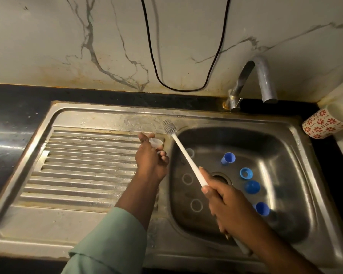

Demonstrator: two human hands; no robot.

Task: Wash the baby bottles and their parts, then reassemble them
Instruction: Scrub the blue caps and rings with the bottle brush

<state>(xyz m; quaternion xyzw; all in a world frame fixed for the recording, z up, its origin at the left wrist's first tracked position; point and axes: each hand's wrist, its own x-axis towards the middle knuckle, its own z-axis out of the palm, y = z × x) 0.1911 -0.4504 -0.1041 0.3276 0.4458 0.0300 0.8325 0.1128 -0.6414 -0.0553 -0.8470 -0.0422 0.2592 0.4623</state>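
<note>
My left hand (151, 161) holds a small clear plastic bottle part (156, 143) over the strip between draining board and basin. My right hand (224, 202) grips the white handle of a bottle brush (183, 153), whose grey bristled head (169, 128) points up-left, close beside the clear part. In the sink basin (285, 230) lie several blue parts: a cap (228, 158), a ring (246, 173), a dome (251, 187) and another cap (262, 209). Clear bottles stand in the basin, seen as round rims (187, 178) (196, 205) (190, 152).
A ridged steel draining board (83, 165) lies to the left. The tap (263, 80) arches over the basin's back right; no water shows. A red-flowered cup (325, 123) stands on the right counter. A black cable (178, 89) hangs on the marble wall.
</note>
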